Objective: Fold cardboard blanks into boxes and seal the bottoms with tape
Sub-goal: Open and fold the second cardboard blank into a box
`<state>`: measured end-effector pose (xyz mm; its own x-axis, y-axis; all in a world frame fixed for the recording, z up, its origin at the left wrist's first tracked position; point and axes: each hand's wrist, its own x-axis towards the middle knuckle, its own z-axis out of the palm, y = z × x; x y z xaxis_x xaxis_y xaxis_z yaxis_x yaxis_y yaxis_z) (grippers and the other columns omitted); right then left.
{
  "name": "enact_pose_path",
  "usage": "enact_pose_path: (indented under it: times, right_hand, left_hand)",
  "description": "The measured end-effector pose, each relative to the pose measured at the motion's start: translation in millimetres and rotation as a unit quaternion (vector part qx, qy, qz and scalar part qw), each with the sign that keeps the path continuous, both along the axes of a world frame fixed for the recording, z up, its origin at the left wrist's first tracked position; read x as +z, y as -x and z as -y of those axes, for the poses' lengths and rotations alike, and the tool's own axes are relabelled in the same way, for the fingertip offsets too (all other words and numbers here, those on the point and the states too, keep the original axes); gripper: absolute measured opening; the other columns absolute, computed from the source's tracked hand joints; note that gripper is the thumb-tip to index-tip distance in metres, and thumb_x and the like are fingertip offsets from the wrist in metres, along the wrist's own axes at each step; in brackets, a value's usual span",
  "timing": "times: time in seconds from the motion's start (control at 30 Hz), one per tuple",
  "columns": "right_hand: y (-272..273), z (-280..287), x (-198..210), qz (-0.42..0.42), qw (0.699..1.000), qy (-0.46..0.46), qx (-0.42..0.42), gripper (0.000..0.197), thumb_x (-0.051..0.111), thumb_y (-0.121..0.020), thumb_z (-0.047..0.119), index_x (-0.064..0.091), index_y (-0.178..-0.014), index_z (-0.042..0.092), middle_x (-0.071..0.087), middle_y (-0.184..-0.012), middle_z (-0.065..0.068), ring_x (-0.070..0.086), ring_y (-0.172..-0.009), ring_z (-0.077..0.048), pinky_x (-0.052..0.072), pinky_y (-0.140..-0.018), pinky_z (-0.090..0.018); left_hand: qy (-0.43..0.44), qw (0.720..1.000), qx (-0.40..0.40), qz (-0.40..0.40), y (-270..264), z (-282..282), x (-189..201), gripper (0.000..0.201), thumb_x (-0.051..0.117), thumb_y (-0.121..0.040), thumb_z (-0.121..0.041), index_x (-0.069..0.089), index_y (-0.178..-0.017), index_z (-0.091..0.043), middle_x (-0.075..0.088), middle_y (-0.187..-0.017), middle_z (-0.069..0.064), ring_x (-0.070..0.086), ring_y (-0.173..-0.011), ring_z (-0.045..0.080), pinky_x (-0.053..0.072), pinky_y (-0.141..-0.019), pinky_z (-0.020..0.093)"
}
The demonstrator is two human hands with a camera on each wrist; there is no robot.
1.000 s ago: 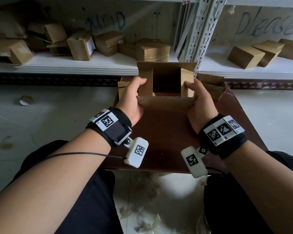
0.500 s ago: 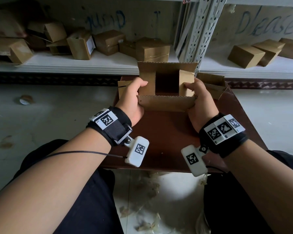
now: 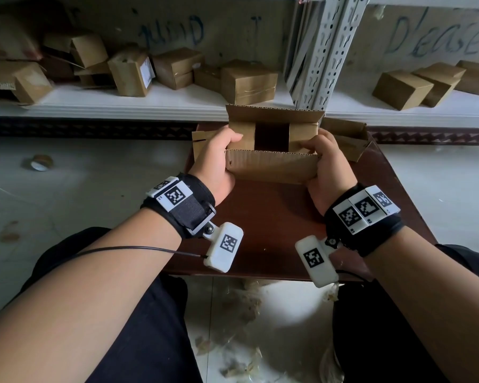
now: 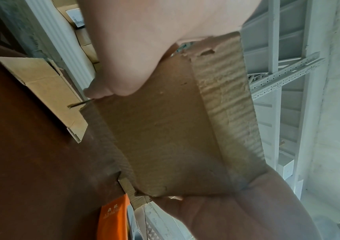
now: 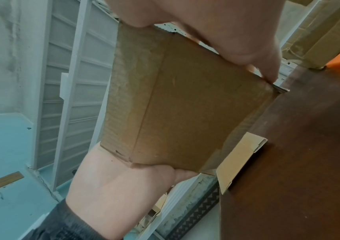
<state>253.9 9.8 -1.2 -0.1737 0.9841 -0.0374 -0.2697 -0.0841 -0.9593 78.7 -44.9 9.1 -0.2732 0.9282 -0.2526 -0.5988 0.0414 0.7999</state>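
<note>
A brown cardboard box [image 3: 271, 164] [image 4: 165, 138] [image 5: 185, 105] is held above the far part of the brown table [image 3: 274, 230], its open end facing up. The near and far long flaps stand up; the two short side flaps are folded inward over a dark opening. My left hand [image 3: 216, 158] grips the box's left side, thumb pressing the left short flap. My right hand [image 3: 327, 164] grips the right side, thumb on the right short flap. The fingers behind the box are hidden.
A flat cardboard blank [image 3: 202, 142] [image 4: 47, 91] lies on the table left of the box, another open box [image 3: 346, 139] to the right. Several folded boxes [image 3: 249, 81] sit on the white shelf behind. A tape roll [image 3: 40, 163] lies on the floor at left.
Both thumbs have pushed the short side flaps further inward, narrowing the dark opening. The box stays in the same place.
</note>
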Motion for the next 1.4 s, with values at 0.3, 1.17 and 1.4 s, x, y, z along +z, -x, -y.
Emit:
enact_pose_path:
  times: [0.3,1.17,1.4]
  right_hand:
    - [4.8,-1.5,-3.6,0.008,1.0,-0.013,-0.003,0.03,0.061,-0.079,0.03,0.069,-0.108,0.025,0.069,-0.101,0.001,0.06,-0.103,-0.024,0.044,-0.094,-0.044]
    - [3.6,3.5,-0.9,0.152,0.984,-0.087,-0.028,0.122,0.02,-0.062,0.109,0.037,-0.158,0.036,0.044,-0.161,0.008,0.035,-0.152,-0.012,0.022,-0.128,-0.047]
    - [5.1,28.1,18.7,0.177,0.98,-0.08,-0.05,0.127,0.016,-0.055,0.103,0.028,-0.162,0.034,0.044,-0.154,0.012,0.035,-0.14,-0.001,0.029,-0.125,-0.04]
  left_hand:
    - [-0.036,0.999,-0.023,-0.005,0.6,-1.3,-2.9,0.019,0.068,-0.086,-0.028,0.062,-0.096,-0.013,0.057,-0.085,0.008,0.064,-0.077,0.027,0.052,-0.074,0.033]
    - [-0.053,0.969,-0.047,-0.236,-5.8,13.6,5.4,0.132,0.056,-0.041,-0.102,0.036,-0.155,-0.039,0.041,-0.156,-0.014,0.039,-0.144,0.01,0.032,-0.121,0.044]
    - [0.036,0.973,0.051,-0.222,0.2,6.1,2.5,0.073,0.034,-0.112,-0.012,-0.021,-0.16,-0.016,-0.008,-0.173,0.006,0.006,-0.158,0.015,0.01,-0.105,0.004]
